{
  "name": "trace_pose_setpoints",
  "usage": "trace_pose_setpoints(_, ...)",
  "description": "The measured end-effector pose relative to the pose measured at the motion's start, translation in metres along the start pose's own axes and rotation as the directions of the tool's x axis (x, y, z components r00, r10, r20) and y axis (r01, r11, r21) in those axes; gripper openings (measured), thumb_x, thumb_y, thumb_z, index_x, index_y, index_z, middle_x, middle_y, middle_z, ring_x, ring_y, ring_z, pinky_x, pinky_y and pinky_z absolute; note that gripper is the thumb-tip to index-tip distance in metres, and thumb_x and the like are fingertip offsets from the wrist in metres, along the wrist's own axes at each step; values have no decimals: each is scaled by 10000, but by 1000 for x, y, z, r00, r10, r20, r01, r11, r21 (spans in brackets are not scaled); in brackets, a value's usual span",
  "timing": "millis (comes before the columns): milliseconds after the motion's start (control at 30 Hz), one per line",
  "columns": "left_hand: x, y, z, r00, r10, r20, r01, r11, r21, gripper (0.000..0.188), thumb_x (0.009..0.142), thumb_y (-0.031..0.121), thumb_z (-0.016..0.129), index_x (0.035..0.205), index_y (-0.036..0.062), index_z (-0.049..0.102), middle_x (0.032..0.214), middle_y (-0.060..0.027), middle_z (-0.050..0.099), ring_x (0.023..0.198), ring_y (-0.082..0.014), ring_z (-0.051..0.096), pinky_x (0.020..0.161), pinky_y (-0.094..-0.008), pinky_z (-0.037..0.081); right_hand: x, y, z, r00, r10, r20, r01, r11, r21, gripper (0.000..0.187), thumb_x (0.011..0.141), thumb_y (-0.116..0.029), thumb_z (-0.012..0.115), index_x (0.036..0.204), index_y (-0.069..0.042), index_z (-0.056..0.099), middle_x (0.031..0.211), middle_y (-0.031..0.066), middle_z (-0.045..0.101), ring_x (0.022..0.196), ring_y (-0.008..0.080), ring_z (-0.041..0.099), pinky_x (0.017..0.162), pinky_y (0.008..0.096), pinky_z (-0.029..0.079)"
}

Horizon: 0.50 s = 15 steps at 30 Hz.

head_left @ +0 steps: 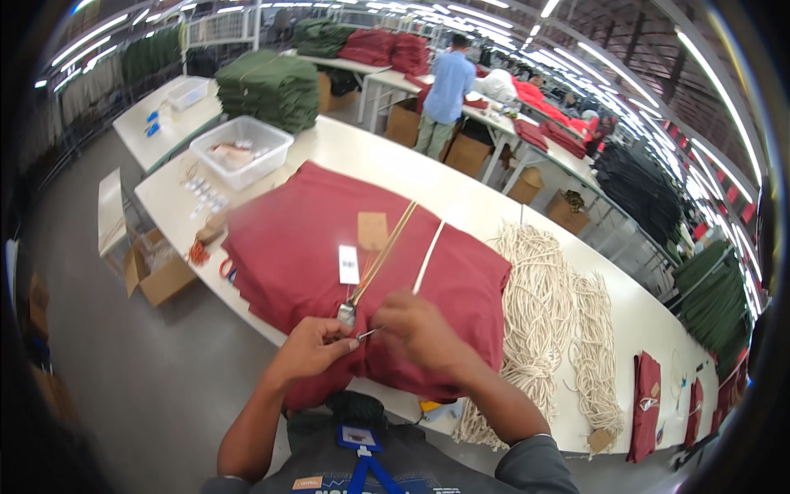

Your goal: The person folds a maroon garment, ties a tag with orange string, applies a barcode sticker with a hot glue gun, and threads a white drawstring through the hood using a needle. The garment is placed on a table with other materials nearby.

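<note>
A thick stack of folded maroon fabric pieces [288, 230] lies in front of me on the table. At its near edge my left hand [317, 350] is closed in a pinch on the maroon fabric. My right hand [415, 325], slightly blurred, is closed on a thin metal piece [369, 333], perhaps a pin or hook, that reaches toward my left fingertips. Just beyond my fingers are a small silvery piece [346, 314], a white label [349, 265] and a brown tag [373, 230]. A yellowish cord [391, 243] and a white cord [429, 257] run across the stack.
Bundles of cream cord [535, 321] lie right of the stack. At left are a clear plastic bin [247, 160], green folded fabric [267, 86], small white tags [206, 198] and a cardboard box [164, 272] below. Across the table, a person in a blue shirt [448, 82] stands.
</note>
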<state>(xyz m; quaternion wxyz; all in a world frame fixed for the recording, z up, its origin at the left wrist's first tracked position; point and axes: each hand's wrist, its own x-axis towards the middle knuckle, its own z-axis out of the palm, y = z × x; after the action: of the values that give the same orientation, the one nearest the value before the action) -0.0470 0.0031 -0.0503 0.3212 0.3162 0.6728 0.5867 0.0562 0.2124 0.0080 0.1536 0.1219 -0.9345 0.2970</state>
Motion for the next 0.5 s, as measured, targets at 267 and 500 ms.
trace_pose_setpoints(267, -10, -6, 1, 989, -28, -148, 17, 997, -74, 147, 940, 50, 731, 1047, -48, 757, 862, 17, 717, 768, -27, 601, 675, -206, 469, 4, 17, 11, 984, 31, 178, -55, 990, 130, 114, 883, -128, 719, 952, -50, 674, 952, 154, 638, 947, 377, 636, 806, 480, 515)
trace_pose_setpoints(500, -9, -18, -6, 987, -134, -93, 106, 960, -260, 133, 934, 11, 712, 1044, -64, 725, 858, -1, 712, 756, -15, 595, 667, -177, 459, -1, 12, 43, 994, -69, -80, 86, 967, 241, 85, 906, -99, 692, 972, -46, 686, 936, 157, 650, 937, 375, 647, 800, 471, 520)
